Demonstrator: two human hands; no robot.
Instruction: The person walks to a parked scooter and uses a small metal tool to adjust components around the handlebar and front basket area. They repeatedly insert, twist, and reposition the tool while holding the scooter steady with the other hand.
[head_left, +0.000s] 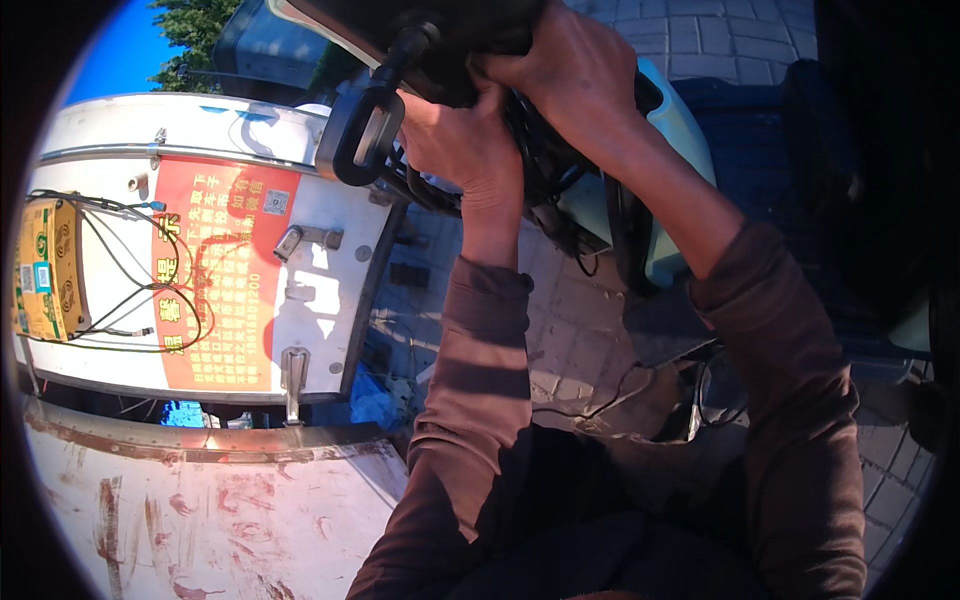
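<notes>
A black housing (470, 40), cut off by the top edge, tilts over a bundle of black cables (545, 170). My left hand (460, 135) is closed at its lower side, fingertips partly hidden behind it. From the right, my right hand (570, 70) grips the housing's edge, its thumb close to my left hand and its other fingers out of sight. Left of my left hand, a black stalk with a loop-shaped end (360, 130) sticks out from the housing. Below my right hand stands a pale green vehicle body panel (685, 180) with a thick black tube (627, 225) before it.
To the left is a white cabinet (320, 240) with a red printed sheet (220, 340), a metal latch (293, 385) and a yellow box (55, 270) trailing black wires. A stained white panel (220, 520) lies nearer. Paving bricks (560, 340) cover the ground; a dark seat or platform (760, 150) is right.
</notes>
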